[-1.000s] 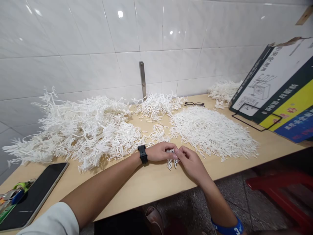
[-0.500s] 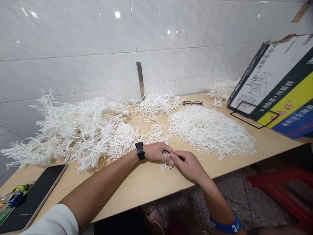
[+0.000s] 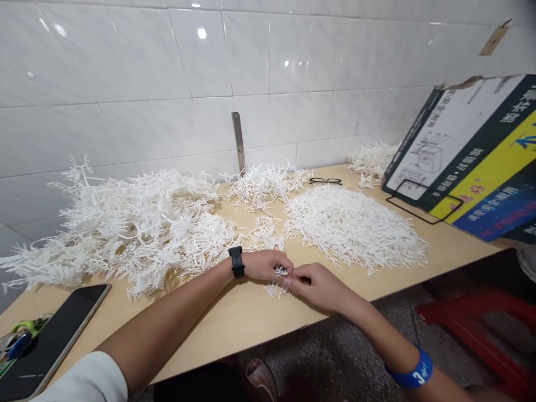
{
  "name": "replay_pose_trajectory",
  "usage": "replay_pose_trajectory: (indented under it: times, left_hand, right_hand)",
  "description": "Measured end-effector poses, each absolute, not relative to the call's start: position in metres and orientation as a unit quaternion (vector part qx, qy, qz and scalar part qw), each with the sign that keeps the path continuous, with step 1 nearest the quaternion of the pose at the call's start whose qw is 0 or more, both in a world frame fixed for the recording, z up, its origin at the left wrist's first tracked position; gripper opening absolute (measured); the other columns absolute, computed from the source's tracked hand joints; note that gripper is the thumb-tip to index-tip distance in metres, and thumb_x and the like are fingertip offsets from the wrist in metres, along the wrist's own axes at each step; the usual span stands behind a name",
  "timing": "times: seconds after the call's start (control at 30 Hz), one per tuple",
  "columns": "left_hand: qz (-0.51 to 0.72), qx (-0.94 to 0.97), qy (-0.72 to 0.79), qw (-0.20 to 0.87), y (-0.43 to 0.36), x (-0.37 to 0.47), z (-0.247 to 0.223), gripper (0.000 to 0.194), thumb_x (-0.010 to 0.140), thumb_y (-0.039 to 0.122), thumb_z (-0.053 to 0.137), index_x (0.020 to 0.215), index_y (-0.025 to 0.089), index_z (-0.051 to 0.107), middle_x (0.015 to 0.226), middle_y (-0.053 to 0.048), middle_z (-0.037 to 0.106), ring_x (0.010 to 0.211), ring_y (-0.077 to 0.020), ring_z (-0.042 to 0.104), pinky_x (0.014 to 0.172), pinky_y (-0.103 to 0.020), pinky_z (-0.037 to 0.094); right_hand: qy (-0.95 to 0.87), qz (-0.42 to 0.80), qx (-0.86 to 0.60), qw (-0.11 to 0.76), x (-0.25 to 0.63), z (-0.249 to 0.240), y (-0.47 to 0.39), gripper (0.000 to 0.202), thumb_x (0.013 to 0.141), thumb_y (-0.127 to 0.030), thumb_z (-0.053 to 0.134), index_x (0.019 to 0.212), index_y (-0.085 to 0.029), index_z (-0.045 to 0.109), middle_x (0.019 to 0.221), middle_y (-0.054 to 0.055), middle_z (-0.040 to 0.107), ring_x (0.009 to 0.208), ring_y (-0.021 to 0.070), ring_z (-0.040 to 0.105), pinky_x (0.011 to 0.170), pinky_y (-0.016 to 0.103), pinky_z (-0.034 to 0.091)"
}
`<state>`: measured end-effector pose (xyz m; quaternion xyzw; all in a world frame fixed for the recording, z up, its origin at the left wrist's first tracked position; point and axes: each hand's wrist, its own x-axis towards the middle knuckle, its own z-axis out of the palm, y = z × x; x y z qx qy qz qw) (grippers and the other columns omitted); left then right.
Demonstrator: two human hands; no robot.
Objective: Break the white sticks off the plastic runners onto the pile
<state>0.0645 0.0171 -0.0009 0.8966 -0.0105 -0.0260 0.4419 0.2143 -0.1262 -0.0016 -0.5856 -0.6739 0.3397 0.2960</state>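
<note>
My left hand (image 3: 266,266), with a black watch at the wrist, is closed around a small white branched plastic piece (image 3: 281,271) whose thin prongs stick out between the fingers. My right hand (image 3: 319,286) meets it at the fingertips in a pinch; what lies between those tips is too small to make out. A few loose white prongs (image 3: 274,290) lie on the table under the hands. To the left spreads a tangled heap of white branched plastic (image 3: 138,218). Right of my hands lies a flatter pile of short white plastic pieces (image 3: 355,226).
A smaller white tangle (image 3: 268,187) sits by the wall bracket (image 3: 238,139). Eyeglasses (image 3: 325,181) lie behind the flat pile. A printed carton (image 3: 464,162) leans at the right. A phone (image 3: 58,335) and keys (image 3: 20,340) lie front left. Below the table edge stands a red stool (image 3: 481,318).
Both hands stay together, with the right forearm swung outward to the right. More of the white prongs shows between the left fingers. The view has shifted slightly.
</note>
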Motion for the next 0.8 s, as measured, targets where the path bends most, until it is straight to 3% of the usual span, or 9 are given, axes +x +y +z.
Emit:
replay_pose_trajectory:
  times: [0.1, 0.2, 0.3, 0.47, 0.6, 0.7, 0.8]
  left_hand:
    - [-0.009, 0.901, -0.008, 0.433, 0.016, 0.064, -0.004, 0.035, 0.084, 0.051, 0.061, 0.081, 0.017, 0.069, 0.080, -0.003, 0.068, 0.077, -0.0134, 0.057, 0.076, -0.024, 0.043]
    - [-0.007, 0.899, 0.002, 0.438, 0.014, 0.064, -0.002, 0.038, 0.078, 0.056, 0.066, 0.079, 0.018, 0.071, 0.077, -0.003, 0.068, 0.074, -0.0135, 0.056, 0.075, -0.024, 0.044]
    - [-0.018, 0.889, -0.004, 0.457, 0.012, 0.066, 0.002, 0.043, 0.071, 0.063, 0.069, 0.075, 0.020, 0.072, 0.074, -0.004, 0.068, 0.071, -0.0142, 0.055, 0.073, -0.025, 0.044]
    - [-0.045, 0.877, -0.005, 0.478, 0.010, 0.069, 0.008, 0.045, 0.064, 0.066, 0.072, 0.069, 0.022, 0.072, 0.069, -0.004, 0.068, 0.071, -0.0157, 0.056, 0.071, -0.026, 0.045]
    - [-0.057, 0.866, -0.034, 0.496, 0.015, 0.070, 0.004, 0.045, 0.065, 0.066, 0.072, 0.070, 0.021, 0.071, 0.069, -0.003, 0.067, 0.069, -0.0151, 0.055, 0.070, -0.026, 0.045]
    - [-0.054, 0.863, -0.052, 0.500, 0.019, 0.071, -0.004, 0.045, 0.069, 0.065, 0.069, 0.075, 0.020, 0.070, 0.073, -0.002, 0.066, 0.069, -0.0143, 0.056, 0.071, -0.026, 0.044]
    - [-0.030, 0.871, -0.056, 0.488, 0.021, 0.071, -0.012, 0.045, 0.075, 0.063, 0.065, 0.078, 0.019, 0.068, 0.074, -0.002, 0.065, 0.068, -0.0134, 0.055, 0.070, -0.026, 0.043]
  right_hand:
    - [-0.691, 0.259, -0.618, 0.272, 0.208, 0.000, -0.132, 0.035, 0.087, -0.042, 0.055, 0.062, -0.018, 0.061, 0.059, 0.002, 0.057, 0.057, 0.0146, 0.046, 0.054, 0.026, 0.025]
    - [-0.694, 0.242, -0.623, 0.268, 0.205, 0.000, -0.139, 0.034, 0.091, -0.039, 0.050, 0.070, -0.019, 0.067, 0.065, 0.006, 0.064, 0.059, 0.0169, 0.051, 0.055, 0.028, 0.026]
    - [-0.702, 0.283, -0.600, 0.260, 0.208, -0.001, -0.141, 0.040, 0.092, -0.042, 0.047, 0.063, -0.020, 0.064, 0.056, 0.002, 0.057, 0.052, 0.0144, 0.044, 0.053, 0.027, 0.024]
    - [-0.702, 0.399, -0.536, 0.246, 0.215, 0.005, -0.132, 0.049, 0.090, -0.046, 0.049, 0.050, -0.019, 0.044, 0.048, -0.005, 0.031, 0.048, 0.0096, 0.024, 0.049, 0.026, 0.017]
    - [-0.703, 0.462, -0.504, 0.197, 0.222, 0.023, -0.127, 0.048, 0.088, -0.039, 0.051, 0.047, -0.019, 0.037, 0.048, -0.006, 0.027, 0.048, 0.0084, 0.021, 0.048, 0.025, 0.017]
    - [-0.717, 0.444, -0.513, 0.162, 0.242, 0.041, -0.125, 0.045, 0.088, -0.039, 0.048, 0.048, -0.019, 0.042, 0.046, -0.004, 0.037, 0.046, 0.0097, 0.032, 0.050, 0.026, 0.025]
    - [-0.716, 0.244, -0.632, 0.168, 0.278, 0.050, -0.116, 0.035, 0.091, -0.035, 0.043, 0.065, -0.020, 0.060, 0.063, 0.003, 0.062, 0.060, 0.0176, 0.054, 0.059, 0.030, 0.038]
